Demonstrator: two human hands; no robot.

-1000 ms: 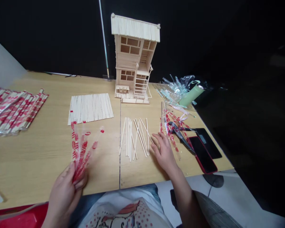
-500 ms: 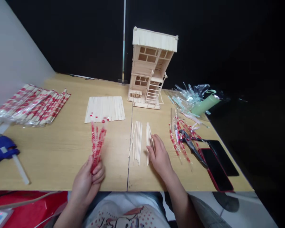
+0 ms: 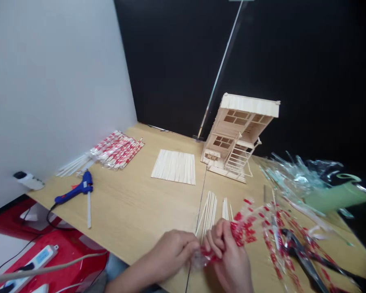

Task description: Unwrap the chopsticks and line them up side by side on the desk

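Note:
Red-printed clear wrappers (image 3: 244,228) are bunched in my right hand (image 3: 230,254), its fingers wrapped round them. My left hand (image 3: 178,250) touches my right hand's side and pinches the crumpled lower end of the same wrappers. Just beyond my hands lie two small groups of thin wooden sticks (image 3: 212,207), partly covered by my fingers. A flat panel of pale sticks (image 3: 174,167) rests farther back on the wooden table (image 3: 125,211). Behind the loose sticks stands a two-storey stick house (image 3: 236,130) with a ladder-like stair.
Wrapped chopsticks (image 3: 118,149) and a blue glue gun (image 3: 76,190) are on the left. Pliers (image 3: 305,258), more red-printed wrappers, clear plastic and a green roll (image 3: 338,198) lie on the right. A power strip (image 3: 33,264) sits below the table's left edge.
The view has turned left and up. My left hand has moved right with the wrappers to my right hand, which has left the sticks and now grips the wrappers.

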